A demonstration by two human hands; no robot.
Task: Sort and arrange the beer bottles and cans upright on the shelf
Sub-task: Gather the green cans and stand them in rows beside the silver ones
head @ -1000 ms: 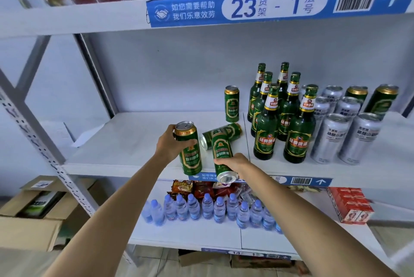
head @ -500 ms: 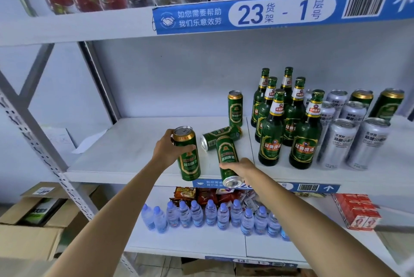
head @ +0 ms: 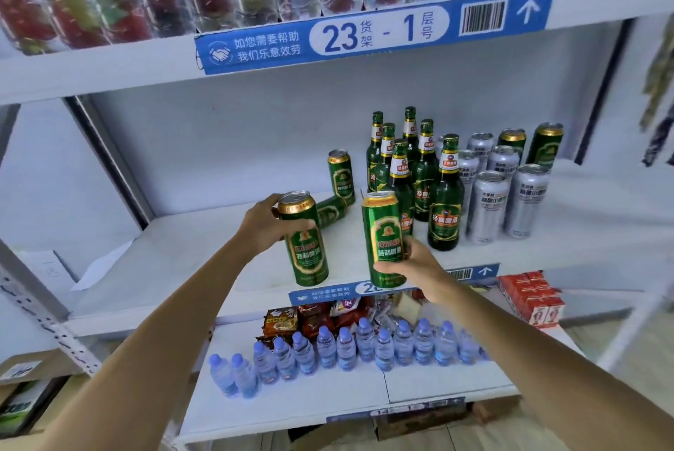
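Two green cans (head: 306, 239) (head: 384, 237) held upright above the shelf (head: 182, 268) front edge
Left hand (head: 264, 224) and right hand (head: 415, 270) each wrapped round one; third can (head: 330, 211) lying sideways just behind, nearer left

Two green gold-rimmed cans sit upright at the front of the shelf (head: 364, 279): the left can (head: 304, 237) gripped by the left hand (head: 264, 222), the right can (head: 384, 237) held low by the right hand (head: 415, 268). Behind them a tipped green can (head: 332, 211) lies on its side, with another green can (head: 341, 175) standing further back. To the right stand six green bottles (head: 443, 195), then silver cans (head: 488, 206) and two more green cans at the rear (head: 547, 146).
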